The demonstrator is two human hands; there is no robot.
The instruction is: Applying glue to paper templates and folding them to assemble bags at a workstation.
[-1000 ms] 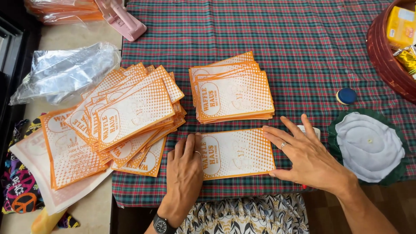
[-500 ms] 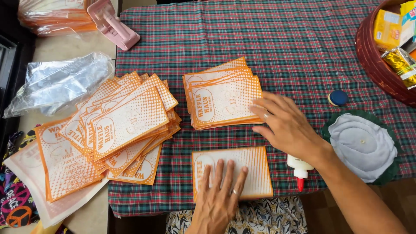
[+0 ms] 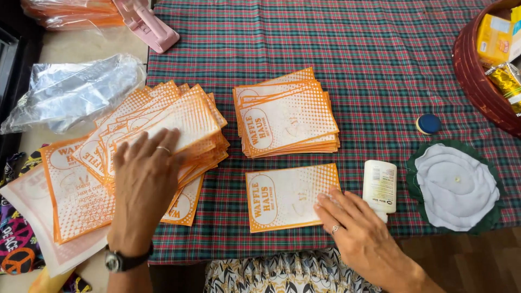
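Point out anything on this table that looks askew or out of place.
The left pile of orange paper bags is fanned out and slipping, its lower bags hanging over the tablecloth's edge, under the left hand. The middle stack is only slightly skewed. The glue bottle lies on its side, apart from its blue cap.

Plaid tablecloth [image 3: 380,49]; pink stapler [image 3: 149,24]; clear plastic bag [image 3: 70,92]; blue cap [image 3: 429,123]; white cloth [image 3: 456,187]; red basket [image 3: 477,76].

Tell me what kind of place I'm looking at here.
Probably a home table used for craft or packaging work. It has a plaid tablecloth, stacks of orange-and-white printed paper bags and a white glue bottle. The left hand rests on the fanned pile; the right hand touches a single bag.
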